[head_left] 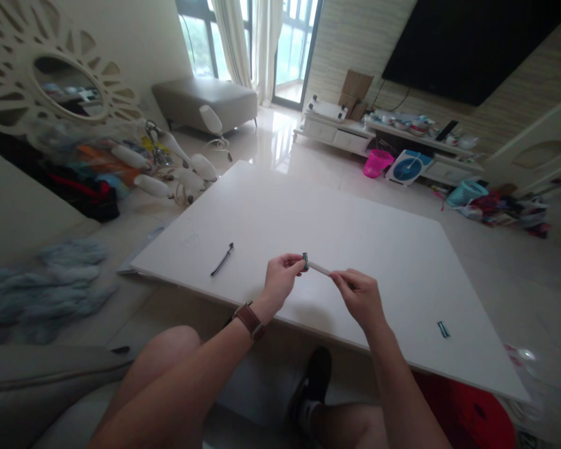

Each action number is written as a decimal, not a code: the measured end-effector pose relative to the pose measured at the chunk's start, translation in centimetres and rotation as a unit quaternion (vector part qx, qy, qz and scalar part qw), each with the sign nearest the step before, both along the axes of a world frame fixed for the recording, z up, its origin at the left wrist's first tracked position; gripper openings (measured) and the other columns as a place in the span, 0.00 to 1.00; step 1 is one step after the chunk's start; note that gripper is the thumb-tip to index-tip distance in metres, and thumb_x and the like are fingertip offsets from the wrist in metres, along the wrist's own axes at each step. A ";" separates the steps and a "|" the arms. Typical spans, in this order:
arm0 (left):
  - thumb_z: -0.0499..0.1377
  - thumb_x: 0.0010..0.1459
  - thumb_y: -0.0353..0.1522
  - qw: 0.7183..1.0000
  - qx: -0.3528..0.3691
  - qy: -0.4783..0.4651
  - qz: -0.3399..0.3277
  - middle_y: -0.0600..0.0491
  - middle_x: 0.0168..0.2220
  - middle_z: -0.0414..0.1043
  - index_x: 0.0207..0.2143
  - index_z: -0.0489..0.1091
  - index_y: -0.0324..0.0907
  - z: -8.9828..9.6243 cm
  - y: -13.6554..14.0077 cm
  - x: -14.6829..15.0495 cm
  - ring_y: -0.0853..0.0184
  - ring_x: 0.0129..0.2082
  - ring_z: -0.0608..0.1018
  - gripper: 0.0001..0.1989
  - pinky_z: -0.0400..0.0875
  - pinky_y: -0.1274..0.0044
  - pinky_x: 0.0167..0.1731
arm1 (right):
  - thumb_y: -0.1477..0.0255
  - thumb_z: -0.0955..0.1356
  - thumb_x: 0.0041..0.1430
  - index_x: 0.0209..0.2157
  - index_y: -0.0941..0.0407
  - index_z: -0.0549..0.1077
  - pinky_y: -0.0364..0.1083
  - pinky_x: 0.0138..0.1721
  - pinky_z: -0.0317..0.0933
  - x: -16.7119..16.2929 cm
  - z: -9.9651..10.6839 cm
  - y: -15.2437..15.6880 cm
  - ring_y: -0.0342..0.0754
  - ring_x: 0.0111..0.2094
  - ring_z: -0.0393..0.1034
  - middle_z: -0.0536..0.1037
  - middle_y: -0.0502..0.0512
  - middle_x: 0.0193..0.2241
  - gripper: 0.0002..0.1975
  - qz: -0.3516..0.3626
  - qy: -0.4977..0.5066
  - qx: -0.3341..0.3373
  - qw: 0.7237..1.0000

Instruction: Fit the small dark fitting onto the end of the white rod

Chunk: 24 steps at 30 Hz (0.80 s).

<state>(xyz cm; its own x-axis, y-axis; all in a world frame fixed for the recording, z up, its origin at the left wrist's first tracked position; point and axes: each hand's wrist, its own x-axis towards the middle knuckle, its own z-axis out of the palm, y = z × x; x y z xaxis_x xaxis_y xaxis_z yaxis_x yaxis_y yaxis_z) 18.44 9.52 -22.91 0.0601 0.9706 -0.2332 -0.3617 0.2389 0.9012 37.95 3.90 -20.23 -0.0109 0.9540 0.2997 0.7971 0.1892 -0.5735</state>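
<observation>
My left hand (283, 277), with a brown watch strap on its wrist, pinches a small green and black razor head (305, 260) above the white table. My right hand (359, 293) is closed on a slim pale stick (320, 269), whose far end meets the razor head; whether the two are joined, I cannot tell. On the table to the left lies a dark razor handle (222, 259). Off to the right rests a small green and white piece (444, 329), similar in size to the razor head.
The white tabletop (355, 218) spreads out before me, its near edge just past my knees. A chandelier with white shades (187, 178) stands beyond its left corner. Farther back are a grey bench (206, 100), a pink basket (378, 163) and a blue fan (409, 167).
</observation>
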 end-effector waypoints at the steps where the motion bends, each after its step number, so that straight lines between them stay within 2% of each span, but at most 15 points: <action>1: 0.67 0.45 0.32 1.000 0.000 -0.001 0.002 0.50 0.28 0.78 0.31 0.76 0.36 0.0 0.0 0.0 0.69 0.28 0.77 0.10 0.67 0.78 0.29 | 0.60 0.65 0.67 0.33 0.52 0.81 0.44 0.28 0.52 0.0 0.0 0.0 0.44 0.26 0.65 0.75 0.51 0.25 0.15 -0.012 -0.021 -0.001 1.000; 3: 0.67 0.45 0.32 1.000 -0.001 -0.003 0.006 0.50 0.28 0.78 0.31 0.76 0.36 0.0 0.1 -0.1 0.70 0.28 0.77 0.10 0.67 0.78 0.29 | 0.60 0.66 0.66 0.33 0.52 0.81 0.45 0.28 0.50 0.2 0.0 0.0 0.45 0.26 0.65 0.75 0.51 0.25 0.15 -0.075 -0.058 0.020 0.995; 5: 0.67 0.44 0.32 1.000 -0.003 -0.004 0.006 0.50 0.27 0.78 0.31 0.76 0.36 0.0 0.1 -0.1 0.70 0.28 0.77 0.10 0.67 0.78 0.29 | 0.60 0.65 0.67 0.34 0.53 0.81 0.45 0.28 0.51 0.4 0.0 -0.1 0.45 0.26 0.65 0.75 0.51 0.25 0.16 -0.123 -0.048 0.052 0.990; 9: 0.67 0.44 0.32 1.000 -0.008 -0.004 0.000 0.50 0.27 0.78 0.31 0.76 0.36 0.0 -0.1 0.0 0.70 0.28 0.77 0.11 0.67 0.78 0.30 | 0.60 0.64 0.68 0.35 0.52 0.81 0.44 0.28 0.52 -0.1 -0.3 -0.2 0.44 0.25 0.65 0.75 0.51 0.25 0.17 -0.032 -0.036 0.019 0.999; 13: 0.67 0.44 0.32 1.000 -0.012 -0.005 -0.003 0.50 0.27 0.77 0.31 0.76 0.36 0.0 -0.3 0.2 0.70 0.27 0.77 0.10 0.66 0.78 0.29 | 0.60 0.65 0.67 0.34 0.52 0.81 0.45 0.28 0.50 -0.9 -0.2 -0.2 0.44 0.25 0.64 0.74 0.51 0.25 0.17 -0.108 -0.054 0.043 0.992; 17: 0.67 0.44 0.32 1.000 -0.014 -0.016 -0.002 0.50 0.27 0.77 0.31 0.76 0.36 0.2 -0.2 0.1 0.70 0.28 0.77 0.10 0.66 0.78 0.30 | 0.60 0.63 0.68 0.34 0.53 0.81 0.45 0.29 0.52 -1.0 -0.4 -0.1 0.44 0.25 0.65 0.73 0.50 0.24 0.18 -0.034 -0.011 0.003 0.999; 18: 0.67 0.44 0.32 1.000 -0.017 -0.021 0.003 0.50 0.28 0.77 0.31 0.76 0.36 0.3 -0.2 0.1 0.70 0.28 0.77 0.10 0.66 0.78 0.30 | 0.60 0.64 0.67 0.34 0.52 0.81 0.45 0.29 0.52 -0.8 -0.5 0.0 0.45 0.26 0.65 0.74 0.51 0.25 0.17 -0.050 -0.027 -0.009 0.998; 21: 0.67 0.44 0.32 0.999 -0.020 -0.028 0.007 0.50 0.28 0.78 0.31 0.76 0.36 0.4 -0.1 0.0 0.70 0.28 0.77 0.10 0.66 0.78 0.30 | 0.60 0.65 0.66 0.34 0.52 0.81 0.46 0.30 0.51 0.4 -1.5 0.5 0.47 0.29 0.67 0.77 0.52 0.28 0.16 -0.169 -0.075 -0.014 0.983; 22: 0.67 0.44 0.32 0.999 -0.019 -0.028 0.006 0.50 0.28 0.78 0.31 0.76 0.36 0.4 -0.1 -0.1 0.70 0.28 0.77 0.11 0.66 0.78 0.30 | 0.61 0.64 0.66 0.35 0.53 0.81 0.46 0.31 0.53 1.0 -2.0 0.8 0.47 0.30 0.68 0.77 0.53 0.29 0.16 -0.179 -0.077 -0.020 0.981; 24: 0.67 0.45 0.32 0.999 -0.023 -0.031 0.007 0.50 0.28 0.77 0.31 0.76 0.36 0.3 -0.2 -0.1 0.70 0.28 0.77 0.11 0.66 0.78 0.31 | 0.65 0.63 0.67 0.40 0.55 0.81 0.46 0.34 0.56 1.9 -3.3 1.2 0.48 0.32 0.68 0.76 0.55 0.31 0.16 -0.149 -0.072 -0.047 0.985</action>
<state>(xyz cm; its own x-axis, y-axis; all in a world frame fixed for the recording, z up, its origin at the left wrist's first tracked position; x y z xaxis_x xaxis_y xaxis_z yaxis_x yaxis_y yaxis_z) 18.34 9.35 -22.56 0.0630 0.9595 -0.2745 -0.4208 0.2749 0.8645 39.86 5.07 -23.53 0.2372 0.9450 0.2250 0.8838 -0.1138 -0.4539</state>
